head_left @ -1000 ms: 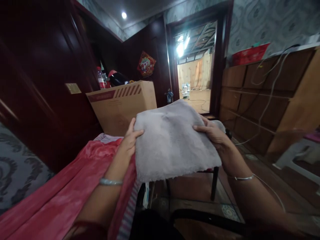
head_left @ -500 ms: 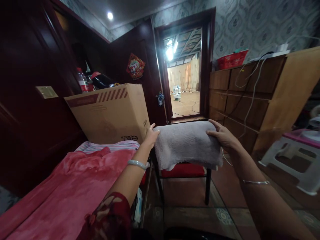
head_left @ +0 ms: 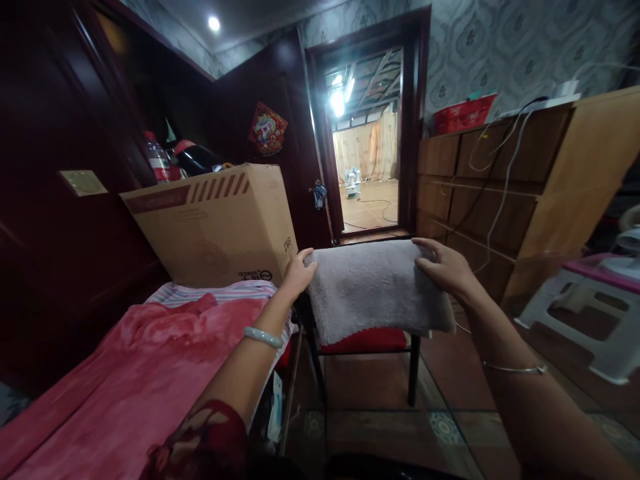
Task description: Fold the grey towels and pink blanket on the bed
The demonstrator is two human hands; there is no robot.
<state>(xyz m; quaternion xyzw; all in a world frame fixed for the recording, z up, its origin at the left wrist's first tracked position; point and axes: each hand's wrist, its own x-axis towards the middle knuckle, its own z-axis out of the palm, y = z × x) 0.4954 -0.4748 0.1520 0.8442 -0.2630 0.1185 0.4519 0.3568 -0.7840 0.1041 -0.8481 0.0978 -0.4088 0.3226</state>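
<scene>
A grey plush towel (head_left: 373, 287) hangs folded over the backrest of a chair with a red seat (head_left: 370, 339) and dark legs. At the towel's upper left corner my left hand (head_left: 300, 272) is closed, thumb and fingers pinching the edge. My right hand (head_left: 445, 265) grips the upper right corner the same way, thumb in front and fingers over the top. The chair's backrest is hidden beneath the cloth. Below the right hand, the towel's lower right corner sticks out past the chair.
On the left, a cardboard box (head_left: 215, 233) stands behind a bed with a pink blanket (head_left: 165, 373). A wooden drawer cabinet (head_left: 500, 180) with hanging cables is on the right, near a white stool (head_left: 575, 313). An open doorway (head_left: 370, 160) lies ahead.
The towel's lower right corner has swung outward to the right, and its lower left edge hangs slightly differently. Both hands keep their hold at the top corners. The view has shifted slightly.
</scene>
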